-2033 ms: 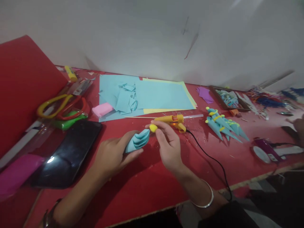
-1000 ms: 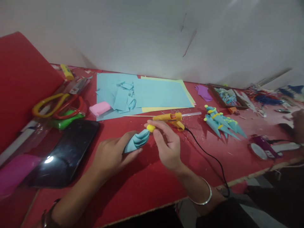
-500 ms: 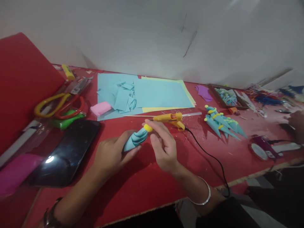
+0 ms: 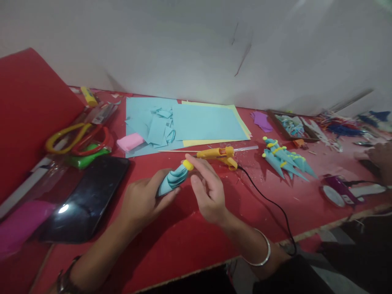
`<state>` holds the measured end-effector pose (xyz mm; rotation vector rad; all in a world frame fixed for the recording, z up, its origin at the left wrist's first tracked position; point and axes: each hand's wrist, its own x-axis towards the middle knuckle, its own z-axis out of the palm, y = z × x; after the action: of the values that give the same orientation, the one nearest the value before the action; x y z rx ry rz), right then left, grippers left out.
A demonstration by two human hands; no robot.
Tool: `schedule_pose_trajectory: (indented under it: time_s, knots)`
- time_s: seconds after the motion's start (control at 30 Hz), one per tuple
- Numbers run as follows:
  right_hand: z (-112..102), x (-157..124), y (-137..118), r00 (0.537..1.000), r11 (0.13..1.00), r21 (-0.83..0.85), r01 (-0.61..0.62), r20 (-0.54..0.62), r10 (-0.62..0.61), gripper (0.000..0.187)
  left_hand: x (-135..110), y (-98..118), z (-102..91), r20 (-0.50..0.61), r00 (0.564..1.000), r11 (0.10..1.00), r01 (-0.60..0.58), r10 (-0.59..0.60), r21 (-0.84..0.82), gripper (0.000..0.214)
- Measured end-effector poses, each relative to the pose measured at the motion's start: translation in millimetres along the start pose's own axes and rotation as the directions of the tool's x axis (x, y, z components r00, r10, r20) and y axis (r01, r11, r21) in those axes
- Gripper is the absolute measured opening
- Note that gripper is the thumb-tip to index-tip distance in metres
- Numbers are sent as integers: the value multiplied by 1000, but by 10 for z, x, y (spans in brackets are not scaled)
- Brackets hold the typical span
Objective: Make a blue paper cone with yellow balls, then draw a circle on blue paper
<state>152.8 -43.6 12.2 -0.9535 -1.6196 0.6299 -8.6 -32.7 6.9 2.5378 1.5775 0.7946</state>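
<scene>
My left hand (image 4: 143, 196) is closed round a light blue paper cone (image 4: 174, 180) with overlapping folded layers. A yellow blob (image 4: 188, 165), perhaps soft clay, caps the cone's upper end. My right hand (image 4: 210, 190) touches that blob with an outstretched forefinger, its thumb held apart below. Just behind the fingers lies a yellow hot glue gun (image 4: 219, 154) with a clear glue stick in its back. Several similar blue paper cones (image 4: 284, 159) with yellow tips lie in a pile to the right.
Blue paper sheets (image 4: 211, 122) and offcuts lie at the back, beside a pink block (image 4: 130, 142). Scissors (image 4: 79, 139) and a black phone (image 4: 87, 200) are at left. The glue gun's cord (image 4: 269, 196) crosses the right side. Another person's hand (image 4: 378, 157) is at far right.
My right thumb has drawn slightly away from the yellow blob, while the forefinger stays on it. The left hand keeps its hold on the paper cone.
</scene>
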Motion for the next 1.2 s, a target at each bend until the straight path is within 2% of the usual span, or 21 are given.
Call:
schedule_pose_trajectory:
  time_s: [0.13,0.3,0.47,0.63,0.77,0.9,1.07,1.2]
  knots:
    - [19,-20,20,1000,1000,1,0,7,0,40,2,1,-2,-28,999,1000,-28,28,-11,33]
    - [28,-35,45,1000,997,71,-4,10,3,54,17,6,-20,8,1000,1000,15,-15,-21,34]
    - [-19,0,14,999,999,-25,29,44,-28,43,23,15,-29,15,999,999,43,-42,-26,35]
    - [-15,-2,22,999,999,50,-14,53,12,43,24,20,-33,-5,999,999,34,-34,-16,35]
    - [-13,1,29,999,998,63,3,43,-6,50,26,16,-27,-16,999,999,34,-34,-25,34]
    - [-28,14,15,998,999,5,42,40,-43,40,20,11,-26,-3,999,999,43,-43,-27,33]
    - [-12,7,29,997,996,60,-62,37,60,44,30,18,-36,14,997,996,77,-76,-41,31]
    - [-13,8,37,996,987,133,-89,40,85,42,66,19,-6,8,999,982,32,-31,-187,27]
